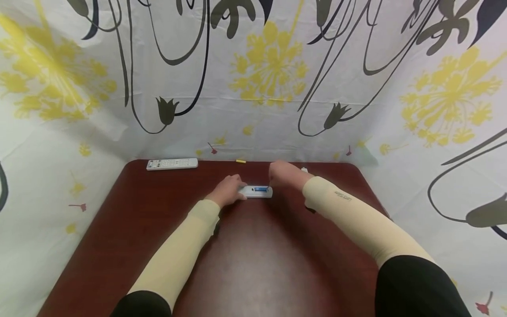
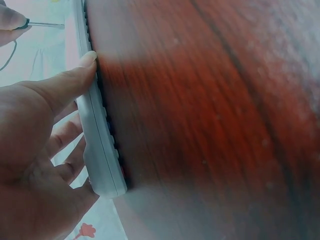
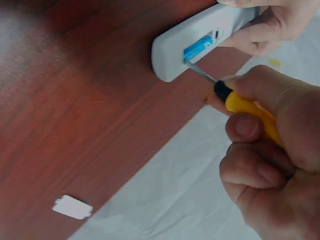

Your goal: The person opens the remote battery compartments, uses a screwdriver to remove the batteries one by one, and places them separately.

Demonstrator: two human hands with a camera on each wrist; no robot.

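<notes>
A white remote control [image 1: 243, 192] lies buttons down on the table, its battery compartment uncovered and a blue battery [image 3: 198, 48] inside. My left hand [image 1: 227, 190] grips one end of it, thumb along the near side and fingers on the far side. My right hand [image 3: 275, 145] holds a screwdriver [image 3: 252, 111] with a yellow and black handle. Its thin metal tip reaches into the compartment, right at one end of the battery. In the left wrist view the row of buttons faces the wood, and the screwdriver's shaft [image 2: 46, 24] shows at the top left.
On the dark red table [image 1: 245, 259], a second white remote [image 1: 172, 164] lies at the back left. A small yellow piece [image 1: 240, 161] sits by the back edge. The white battery cover [image 3: 73, 207] lies beyond my right hand. Patterned cloth [image 1: 253, 127] hangs around the table.
</notes>
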